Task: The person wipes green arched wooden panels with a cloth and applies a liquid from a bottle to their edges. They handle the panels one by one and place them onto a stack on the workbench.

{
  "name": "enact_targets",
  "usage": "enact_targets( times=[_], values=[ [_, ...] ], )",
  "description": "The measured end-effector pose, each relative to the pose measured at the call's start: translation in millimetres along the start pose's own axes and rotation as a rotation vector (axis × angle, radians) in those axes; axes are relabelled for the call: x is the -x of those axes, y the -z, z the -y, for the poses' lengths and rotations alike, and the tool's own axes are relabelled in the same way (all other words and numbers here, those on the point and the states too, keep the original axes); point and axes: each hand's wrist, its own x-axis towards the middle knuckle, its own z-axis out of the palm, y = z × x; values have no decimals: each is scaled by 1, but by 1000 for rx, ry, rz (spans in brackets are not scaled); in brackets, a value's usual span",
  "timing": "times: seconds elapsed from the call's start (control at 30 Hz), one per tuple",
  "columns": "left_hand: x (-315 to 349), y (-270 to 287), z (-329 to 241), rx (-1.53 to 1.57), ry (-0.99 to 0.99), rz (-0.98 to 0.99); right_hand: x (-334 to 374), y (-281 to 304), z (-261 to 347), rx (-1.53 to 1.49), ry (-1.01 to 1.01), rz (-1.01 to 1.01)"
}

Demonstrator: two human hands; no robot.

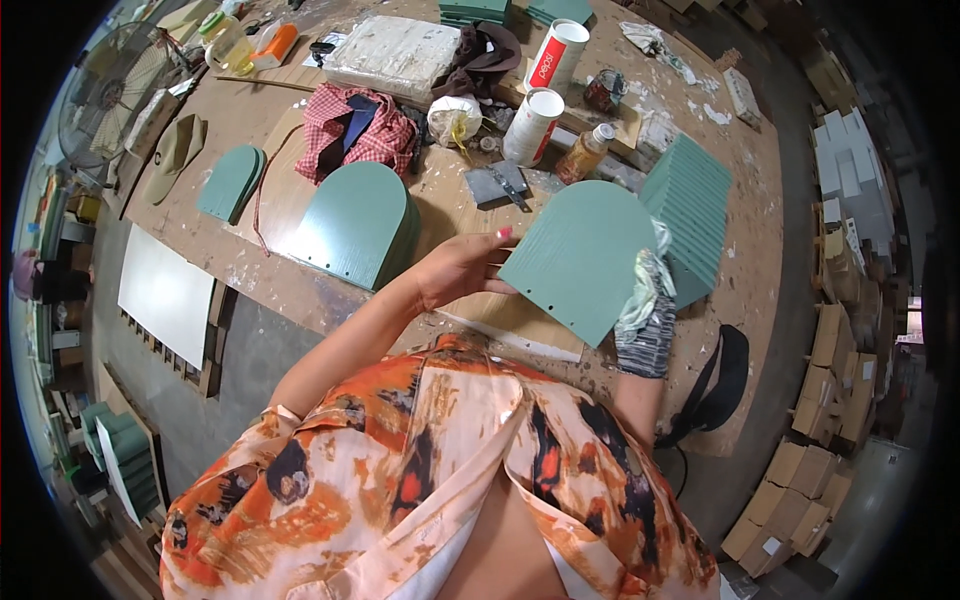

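A green arch-shaped board (580, 255) with small holes along its straight edge is held up at a tilt before me. My left hand (462, 268) is bare and grips the board's left edge, thumb on top and fingers beneath. On the opposite edge lies my right hand (645, 335), in a grey-and-black knitted glove. It is closed around a crumpled pale green-and-white rag (648, 280), which touches the board's right side; the fingertips are hidden. Left of my hands sits a stack of similar boards (350, 225). A long row of green boards (690, 215) stands close behind my right hand.
Beyond the board are a scraper on a dark plate (497, 185), paper cups (533, 127), a bottle (586, 153) and a checked cloth (360, 130). Smaller green boards (232, 183) and a cap (175, 158) lie left. A black strap (715, 385) rests by my right forearm.
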Motion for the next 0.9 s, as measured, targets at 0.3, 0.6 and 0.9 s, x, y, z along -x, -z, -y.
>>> enact_targets(
  times=[0.3,0.6,0.9],
  values=[
    [13,-2,9,96,-40,-115,40,-50,81,-96,4,-260],
    [11,-14,3,-146,-129,-237,30,-30,40,405,397,-54],
    [-2,-10,-1,-260,-168,-313,36,-20,28,537,507,3]
  ],
)
